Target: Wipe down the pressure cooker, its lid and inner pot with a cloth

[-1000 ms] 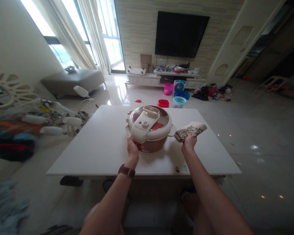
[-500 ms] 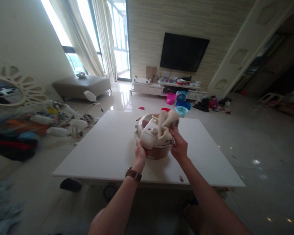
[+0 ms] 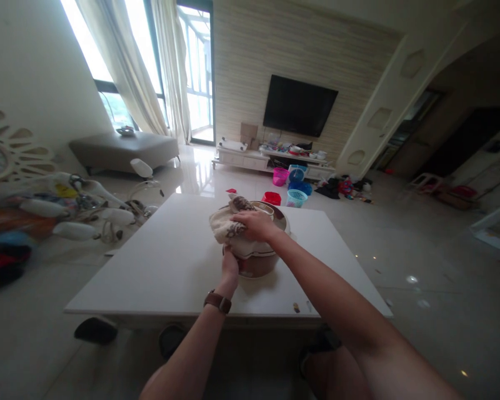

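An electric cooker [image 3: 258, 268] with a pale lid and a brownish body stands upright on the white table [image 3: 170, 261]. My left hand [image 3: 230, 268], below a brown wrist watch, grips the cooker's near left side. My right hand [image 3: 256, 224] reaches across the lid and presses a cream cloth [image 3: 223, 223] with a dark pattern against its left part. The cloth and my right hand hide much of the lid. Fingertips of the left hand are partly hidden under the cloth.
A small figure-like item [image 3: 296, 307] lies by the table's front edge. Beyond the table, a red basin [image 3: 271, 198] and a teal basket [image 3: 297, 198] stand on the floor. A lamp with white shades [image 3: 77, 231] lies at the left.
My right hand has carried the cloth from the lid's right side over to its left side. The left hand stays at the cooker's side. The whole view has shifted slightly.
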`<state>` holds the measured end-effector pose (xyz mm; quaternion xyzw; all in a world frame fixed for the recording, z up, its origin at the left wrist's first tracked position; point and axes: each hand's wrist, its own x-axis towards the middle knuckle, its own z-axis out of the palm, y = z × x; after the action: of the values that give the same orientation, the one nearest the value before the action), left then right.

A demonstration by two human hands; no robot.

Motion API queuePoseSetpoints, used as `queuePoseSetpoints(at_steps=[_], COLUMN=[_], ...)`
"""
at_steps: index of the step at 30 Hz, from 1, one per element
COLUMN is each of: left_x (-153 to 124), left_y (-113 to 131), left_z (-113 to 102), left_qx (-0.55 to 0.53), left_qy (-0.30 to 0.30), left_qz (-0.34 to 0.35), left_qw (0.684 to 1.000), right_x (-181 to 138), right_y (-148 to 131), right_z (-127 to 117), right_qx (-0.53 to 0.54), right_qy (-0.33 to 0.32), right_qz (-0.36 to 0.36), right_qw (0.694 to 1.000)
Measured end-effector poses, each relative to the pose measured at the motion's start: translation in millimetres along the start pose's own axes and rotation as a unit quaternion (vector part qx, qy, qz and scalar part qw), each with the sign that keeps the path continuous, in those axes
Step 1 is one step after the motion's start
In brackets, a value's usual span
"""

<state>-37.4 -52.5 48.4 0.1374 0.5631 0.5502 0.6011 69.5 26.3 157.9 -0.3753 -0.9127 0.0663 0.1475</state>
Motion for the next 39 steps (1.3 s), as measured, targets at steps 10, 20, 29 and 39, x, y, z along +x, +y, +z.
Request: queuePoseSetpoints(at_steps=[10,20,29,39], left_x=[-6.1,6.6,9.9,11.9], left_y=[0.1,-13.2,-16.5,-16.1], left_z=[0.2,2.5,4.1,0.8], left_qx=[-0.014,-0.002,-0.001,0.001], left_qy=[-0.025,-0.038,-0.012,-0.022], left_qz=[-0.023,0.003,0.030,0.031], left_qw=[0.999,0.999,0.999,0.999], right_x=[-85.4,-158.1,-71.3,-97.3], right_y=[40.4,105.1,116.4,80.9], right_z=[-12.1,9.3,-25.8,-30.0], right_qx=[0.221,0.047,-0.115,-0.150], right_qy=[0.113,0.158,0.036,-0.030], right_qz=[0.015,0.042,0.266,0.314], right_qw=[0.969,0.985,0.956,0.937])
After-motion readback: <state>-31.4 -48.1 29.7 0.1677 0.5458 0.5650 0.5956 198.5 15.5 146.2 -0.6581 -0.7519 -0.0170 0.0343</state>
